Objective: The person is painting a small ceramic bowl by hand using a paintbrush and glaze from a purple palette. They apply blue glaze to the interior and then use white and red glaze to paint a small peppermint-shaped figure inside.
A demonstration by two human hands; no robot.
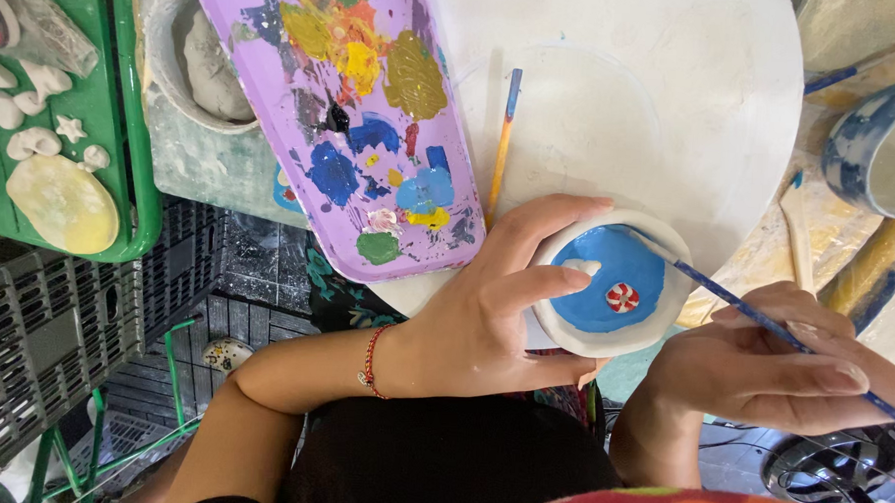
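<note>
My left hand grips a small white clay dish by its left rim, tilted toward me. Its inside is painted blue, with a small red-and-white striped shape and a white bump. My right hand holds a thin blue paintbrush, whose tip reaches the dish's upper right rim. A red thread bracelet sits on my left wrist.
A purple palette tray smeared with several paint colours lies beside a round white board. Another brush rests on that board. A green tray with white clay shapes is at left, a clay tub beside it, and a blue-and-white cup at right.
</note>
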